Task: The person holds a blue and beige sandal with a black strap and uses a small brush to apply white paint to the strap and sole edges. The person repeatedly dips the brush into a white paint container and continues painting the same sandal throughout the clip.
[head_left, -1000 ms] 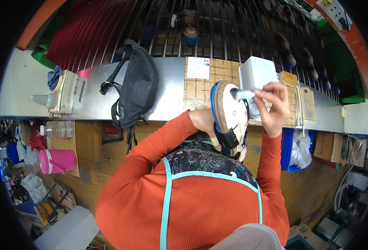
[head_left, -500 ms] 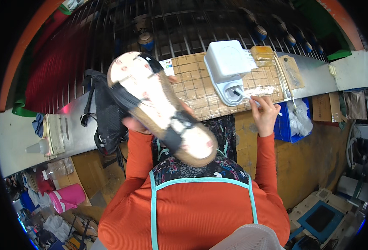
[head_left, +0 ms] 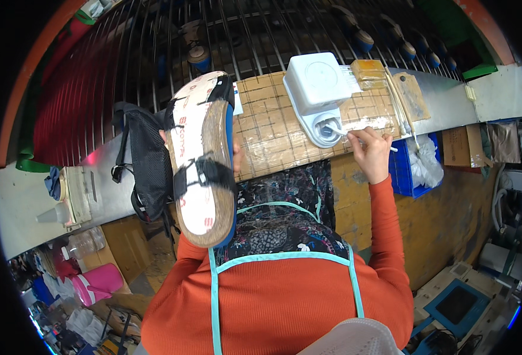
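While grasping tan-edged, blue-soled, black-strapped sandal (head_left: 200, 148) with left fingers (head_left: 236, 156) above near-left edge of metal counter (head_left: 444, 100), pinching slim white applicator (head_left: 339, 131) in white plastic dispenser (head_left: 317, 89) with right fingers (head_left: 357, 142). Probably light, stiff-soled, soft-strapped; best held by sole edges (head_left: 224, 204).

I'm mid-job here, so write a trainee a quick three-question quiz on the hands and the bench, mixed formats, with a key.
1. Short answer: Which hand holds the black-strapped sandal?

2. True or false: The right hand holds a brush with its far end in the round opening of the white dispenser.

3. Multiple choice: What does that dispenser stand on?
A) A blue crate
B) Taped cardboard
C) A mesh bag

Key:
1. The left hand.
2. True.
3. B.
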Demonstrator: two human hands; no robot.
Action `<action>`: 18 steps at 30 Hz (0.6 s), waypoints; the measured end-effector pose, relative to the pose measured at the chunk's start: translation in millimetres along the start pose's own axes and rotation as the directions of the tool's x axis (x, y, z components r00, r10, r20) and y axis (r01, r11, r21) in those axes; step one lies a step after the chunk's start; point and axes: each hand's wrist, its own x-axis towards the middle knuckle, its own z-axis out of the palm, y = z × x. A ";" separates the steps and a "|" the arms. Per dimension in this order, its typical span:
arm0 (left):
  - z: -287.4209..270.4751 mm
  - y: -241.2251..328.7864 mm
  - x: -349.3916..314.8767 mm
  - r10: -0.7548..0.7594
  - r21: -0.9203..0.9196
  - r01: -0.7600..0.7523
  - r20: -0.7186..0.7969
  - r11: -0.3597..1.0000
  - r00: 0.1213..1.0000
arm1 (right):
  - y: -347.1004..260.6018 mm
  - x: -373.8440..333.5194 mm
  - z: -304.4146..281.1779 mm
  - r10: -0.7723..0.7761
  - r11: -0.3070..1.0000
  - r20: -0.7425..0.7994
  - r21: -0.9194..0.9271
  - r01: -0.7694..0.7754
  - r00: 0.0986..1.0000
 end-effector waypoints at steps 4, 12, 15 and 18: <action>2.1 -15.6 -9.2 0.132 0.100 -0.103 -0.353 0.990 0.926 | 9.0 -6.6 2.0 0.295 0.835 0.235 0.408 -0.370 0.926; 17.3 -53.7 24.8 0.436 0.677 0.067 -0.543 0.733 0.718 | -39.5 8.7 -3.8 0.217 0.628 0.169 0.730 -0.270 0.961; 26.6 -57.1 43.3 0.411 0.664 0.016 -0.482 0.748 0.773 | -78.1 22.7 -24.8 0.016 0.871 -0.252 0.479 0.110 0.968; 29.0 -58.6 50.0 0.429 0.750 -0.022 -0.354 0.661 0.831 | -112.3 27.3 -36.1 -0.038 0.824 -0.300 0.530 0.199 0.953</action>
